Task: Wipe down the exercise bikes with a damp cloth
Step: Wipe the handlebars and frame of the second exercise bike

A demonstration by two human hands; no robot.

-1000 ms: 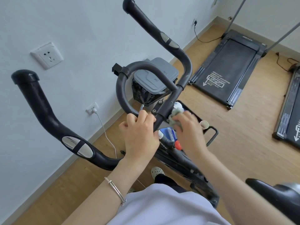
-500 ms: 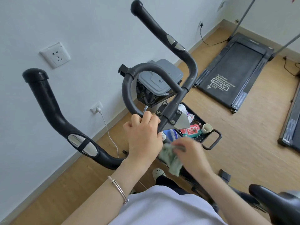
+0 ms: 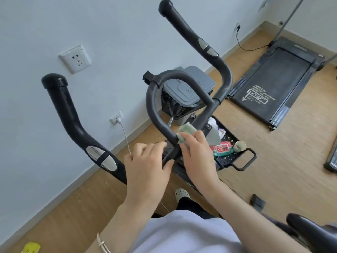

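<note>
The exercise bike's black handlebars (image 3: 73, 125) fill the middle of the view, with an inner loop bar (image 3: 155, 106) and a long right bar (image 3: 209, 52). My right hand (image 3: 197, 157) holds a pale green cloth (image 3: 184, 133) against the lower part of the loop bar, beside the centre stem. My left hand (image 3: 147, 165) grips the stem just below the loop, fingers curled around it. The bike's black saddle (image 3: 313, 232) shows at the lower right.
A grey bin (image 3: 189, 88) with a black liner stands behind the bars. A black tray (image 3: 235, 157) on the floor holds a wipes pack (image 3: 221, 148) and a cup (image 3: 240, 146). A treadmill (image 3: 273, 83) lies to the right. The wall with sockets is close on the left.
My right hand has brought the cloth up from below the stem onto the loop bar. My left hand has slid a little lower on the stem.
</note>
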